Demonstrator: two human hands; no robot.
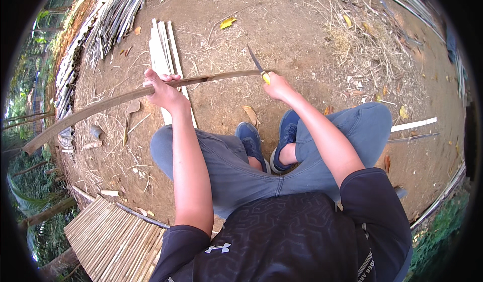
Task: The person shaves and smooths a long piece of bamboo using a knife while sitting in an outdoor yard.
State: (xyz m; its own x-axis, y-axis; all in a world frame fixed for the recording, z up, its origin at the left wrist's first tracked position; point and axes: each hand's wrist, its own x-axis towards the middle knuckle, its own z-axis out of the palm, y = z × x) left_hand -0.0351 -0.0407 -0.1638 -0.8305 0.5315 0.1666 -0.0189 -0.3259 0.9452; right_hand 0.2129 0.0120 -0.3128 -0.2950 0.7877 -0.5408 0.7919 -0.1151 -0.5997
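Observation:
A long brown bamboo strip [118, 98] stretches across in front of me, running from the far left to my right hand. My left hand [167, 94] grips it partway along, thumb on one side and fingertips showing past its far edge. In my right hand [279, 87] is a knife [256, 60] with a yellow handle, its dark blade pointing away and slightly left. The blade crosses the strip close to its right end; whether the edge bites into it I cannot tell.
Pale split bamboo slats [160, 50] lie on the dirt beyond my left hand. A wooden mallet-like tool [132, 109] lies at left. Stacked bamboo poles [113, 20] fill the far left, and a slatted bamboo platform [118, 239] is near left. Dry shavings [370, 45] cover the far right.

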